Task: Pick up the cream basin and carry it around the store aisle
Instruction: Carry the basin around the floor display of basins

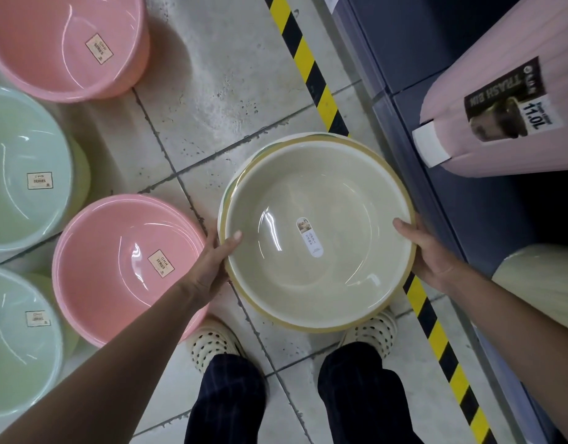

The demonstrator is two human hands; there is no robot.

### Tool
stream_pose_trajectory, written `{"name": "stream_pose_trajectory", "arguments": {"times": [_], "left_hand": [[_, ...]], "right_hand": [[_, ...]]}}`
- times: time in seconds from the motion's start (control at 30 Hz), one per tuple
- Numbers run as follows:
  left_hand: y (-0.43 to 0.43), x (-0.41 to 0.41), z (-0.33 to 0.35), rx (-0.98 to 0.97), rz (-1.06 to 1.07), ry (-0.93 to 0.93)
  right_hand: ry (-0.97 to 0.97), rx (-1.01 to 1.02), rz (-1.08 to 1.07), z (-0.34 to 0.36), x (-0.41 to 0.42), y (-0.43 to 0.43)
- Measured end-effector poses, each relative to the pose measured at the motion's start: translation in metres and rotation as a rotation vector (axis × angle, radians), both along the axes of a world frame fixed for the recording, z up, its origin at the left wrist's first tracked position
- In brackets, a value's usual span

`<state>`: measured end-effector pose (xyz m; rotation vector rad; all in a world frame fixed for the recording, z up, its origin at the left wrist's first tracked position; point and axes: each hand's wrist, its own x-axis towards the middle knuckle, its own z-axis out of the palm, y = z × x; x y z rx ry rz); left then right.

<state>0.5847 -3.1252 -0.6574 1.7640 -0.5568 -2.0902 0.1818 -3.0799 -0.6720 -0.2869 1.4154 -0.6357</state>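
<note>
- Cream basin: centre-right of the frame, mouth up, held between two bare hands over the grey floor tiles. Its lower edge covers the toe of the right shoe.
- A second rim, white with a trace of green, shows just outside the basin's upper-left edge. Whether this is another basin nested beneath cannot be told.
- White oval sticker on the inside bottom, print too small to read.
- Left hand: grips the left rim, with the thumb hooked over into the bowl. The other fingers are under the rim, out of sight.
- Right hand: grips the right rim, thumb laid on the edge, remaining fingers hidden below.
- Left side of the frame: upper pink basin at the top, lower pink basin just beside the left hand, upper green basin and lower green basin at the edge. Each carries a square "CHN SERIES" label.
- Yellow-and-black hazard tape runs diagonally from top centre to lower right, passing behind the cream basin.
- Upper right: pink bin labelled "TRASH BIN 11.0L", against a dark blue shelf base.
- Bottom centre: dark trousers and the left shoe. Both shoes are cream and perforated.
</note>
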Motion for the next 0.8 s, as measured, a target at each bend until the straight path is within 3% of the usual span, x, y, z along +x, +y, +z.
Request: {"name": "stream_pose_trajectory", "arguments": {"times": [0.5,0.8], "left_hand": [[0.002,-0.005,-0.011,-0.119,0.084,0.01],[0.01,0.01,0.05,-0.15,0.192,0.085]], "right_hand": [[0.07,-0.059,-0.049,0.003,0.011,-0.003],[0.041,-0.068,-0.028,0.088,0.028,-0.023]]}}
